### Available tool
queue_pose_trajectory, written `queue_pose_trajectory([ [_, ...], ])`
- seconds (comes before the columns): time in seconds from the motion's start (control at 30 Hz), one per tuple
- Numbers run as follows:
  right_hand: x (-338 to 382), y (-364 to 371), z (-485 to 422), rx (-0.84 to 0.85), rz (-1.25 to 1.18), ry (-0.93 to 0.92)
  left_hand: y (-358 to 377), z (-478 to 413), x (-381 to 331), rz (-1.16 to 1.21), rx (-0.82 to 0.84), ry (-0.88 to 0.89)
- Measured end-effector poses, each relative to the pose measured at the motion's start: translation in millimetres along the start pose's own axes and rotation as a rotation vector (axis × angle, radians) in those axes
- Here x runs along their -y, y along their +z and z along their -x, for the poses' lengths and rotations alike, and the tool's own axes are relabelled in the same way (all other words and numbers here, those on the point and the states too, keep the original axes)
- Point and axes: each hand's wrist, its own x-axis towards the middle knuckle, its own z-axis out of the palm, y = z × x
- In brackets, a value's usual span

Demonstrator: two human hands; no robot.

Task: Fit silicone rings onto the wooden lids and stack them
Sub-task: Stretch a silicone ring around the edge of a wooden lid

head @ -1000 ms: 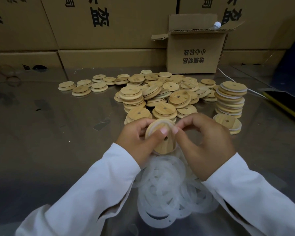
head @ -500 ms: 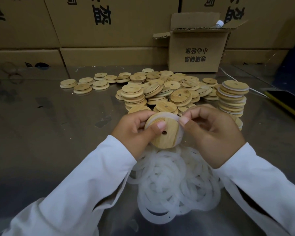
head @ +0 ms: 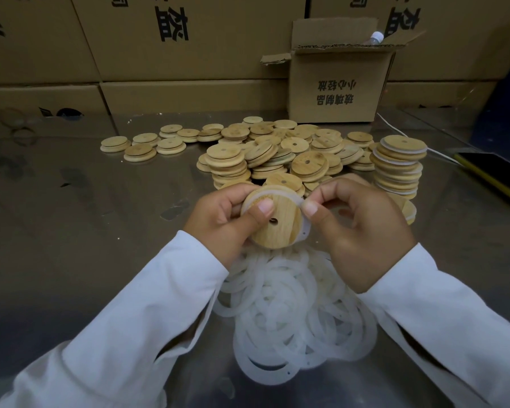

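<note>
One wooden lid (head: 277, 228) is hanging just above the heap of silicone rings (head: 295, 319). The left hand (head: 218, 222) is gripping it, thumb pressing its face; the right hand (head: 362, 231) is pinching a silicone ring (head: 286, 198) against its upper rim, seemingly only partly seated. Beyond the heap, loose lids (head: 265, 154) and a ringed stack (head: 399, 169) are resting on the surface (head: 86, 231).

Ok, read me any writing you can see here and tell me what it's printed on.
"玻璃制品": on the small open cardboard box at the back, printed upside down.
"小心轻放": same box, second line, also upside down.
Large black characters on the big cartons behind: upside down and cut off by the frame, not reliably readable.
Wooden lids and silicone rings: no print visible.
</note>
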Motion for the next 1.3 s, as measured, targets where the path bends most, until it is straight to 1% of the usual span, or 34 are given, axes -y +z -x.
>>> queue_pose_trajectory([
  [0.43,-2.4,3.3,1.9,-0.101,0.158,-0.152,-1.7,-2.5,-3.1,-0.026,0.006,0.048],
  [0.53,-2.2,5.1,2.1,-0.124,0.179,-0.178,-2.6,-2.1,-5.0,-0.079,0.018,0.123],
  [0.7,-4.4,7.1,4.2,-0.181,0.140,-0.249,-0.8,0.7,-6.7,-0.141,0.028,0.222],
  [0.9,-3.4,3.0,4.7,-0.225,0.115,-0.281,2.0,1.1,-4.4,-0.072,0.042,0.202],
  [1.2,-2.3,6.4,5.7,-0.187,0.059,-0.269,4.1,1.6,-3.6,-0.031,0.010,0.170],
  [1.3,-2.4,6.3,5.5,-0.158,0.015,-0.228,3.0,0.9,-3.8,-0.041,0.003,0.165],
])
